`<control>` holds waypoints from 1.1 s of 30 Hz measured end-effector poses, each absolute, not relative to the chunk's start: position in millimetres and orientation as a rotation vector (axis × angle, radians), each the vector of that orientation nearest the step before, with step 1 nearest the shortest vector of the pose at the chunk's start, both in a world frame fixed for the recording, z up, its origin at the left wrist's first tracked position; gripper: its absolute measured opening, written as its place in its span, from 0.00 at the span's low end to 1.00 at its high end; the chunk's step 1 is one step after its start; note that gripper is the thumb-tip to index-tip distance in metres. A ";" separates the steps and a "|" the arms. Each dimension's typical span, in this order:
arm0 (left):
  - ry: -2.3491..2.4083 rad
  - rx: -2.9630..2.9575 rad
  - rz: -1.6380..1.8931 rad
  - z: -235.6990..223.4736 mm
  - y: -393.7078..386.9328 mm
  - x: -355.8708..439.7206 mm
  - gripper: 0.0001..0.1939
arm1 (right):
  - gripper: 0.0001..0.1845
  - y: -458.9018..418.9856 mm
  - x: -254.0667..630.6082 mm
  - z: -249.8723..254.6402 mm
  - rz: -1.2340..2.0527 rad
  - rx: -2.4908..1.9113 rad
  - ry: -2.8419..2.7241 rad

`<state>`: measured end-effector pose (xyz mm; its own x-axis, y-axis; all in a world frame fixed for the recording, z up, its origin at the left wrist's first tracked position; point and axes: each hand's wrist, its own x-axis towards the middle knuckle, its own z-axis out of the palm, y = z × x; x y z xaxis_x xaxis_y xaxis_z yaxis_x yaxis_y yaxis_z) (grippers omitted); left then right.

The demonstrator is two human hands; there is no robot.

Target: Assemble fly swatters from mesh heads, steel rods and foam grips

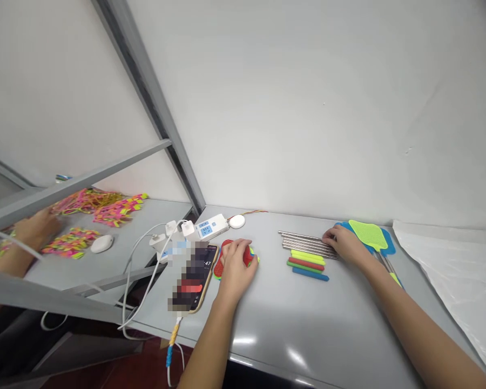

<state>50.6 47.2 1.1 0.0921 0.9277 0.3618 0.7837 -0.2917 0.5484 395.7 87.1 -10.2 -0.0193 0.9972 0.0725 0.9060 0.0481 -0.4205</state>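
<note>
Grey worktop (275, 319), light reflected near front edge. Phone (206, 273) laid face up at left; power strip (216, 226) set behind, round white device (237, 221) placed beside it. Red mesh pieces (218, 263) stacked near phone, partly covered. Metal rods (302, 242) laid side by side, coloured tubes (305, 263) lined up in front. Swatters (368, 234) overlapped at right; white sheeting (445, 275) spread beyond.

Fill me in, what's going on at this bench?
A person's left hand is on a red swatter head; their right hand is at the ends of the metal rods. Coloured tubes lie in front of the rods, and swatters lie right of that hand. At the next table, a co-worker's hand is among colourful strips.
</note>
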 end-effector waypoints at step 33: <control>1.748 2.541 1.048 -1.0 -20.6 -0.3 0.14 | 0.10 0.8 293.0 91.7 0.004 -0.731 -0.863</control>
